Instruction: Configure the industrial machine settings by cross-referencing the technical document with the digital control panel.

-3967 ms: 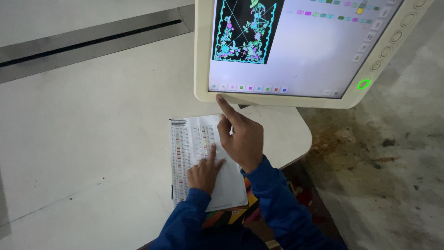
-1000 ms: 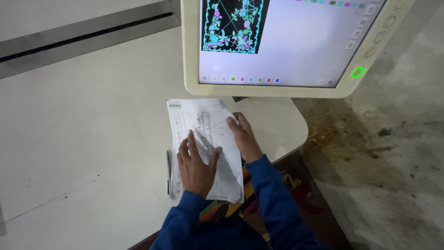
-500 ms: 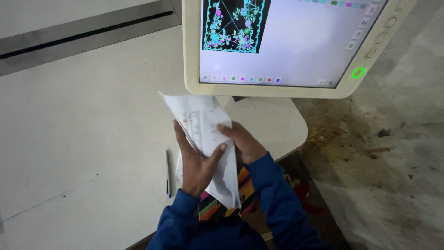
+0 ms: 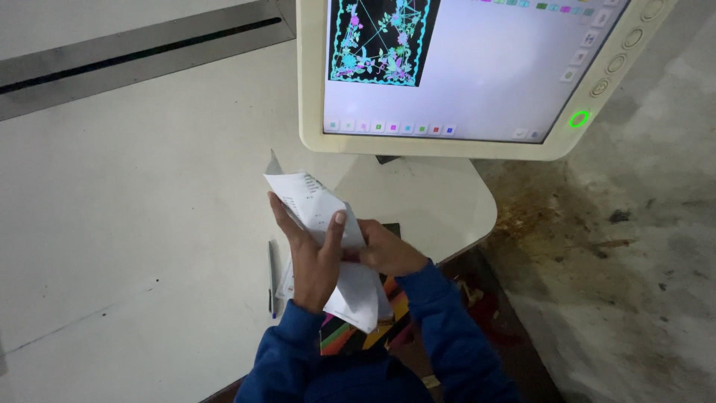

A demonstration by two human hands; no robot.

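Note:
My left hand [image 4: 312,257] grips a bundle of white printed paper sheets [image 4: 309,201], lifted off the table and folded upward. My right hand [image 4: 388,250] holds the same sheets from the right side, lower down. The lower part of the papers [image 4: 358,298] hangs toward my lap. A pen [image 4: 271,277] lies on the white table [image 4: 134,216] just left of my left wrist. Both sleeves are blue.
A large cream-framed touchscreen [image 4: 462,67] stands above the hands, showing a colourful pattern on black and a lit green ring button [image 4: 579,119]. A grey metal channel [image 4: 134,56] crosses the table's far side. Stained concrete floor [image 4: 619,246] lies to the right.
The papers lay flat on the table with my right hand touching the screen; now both hands have lifted and folded the sheets up off the table, uncovering the pen.

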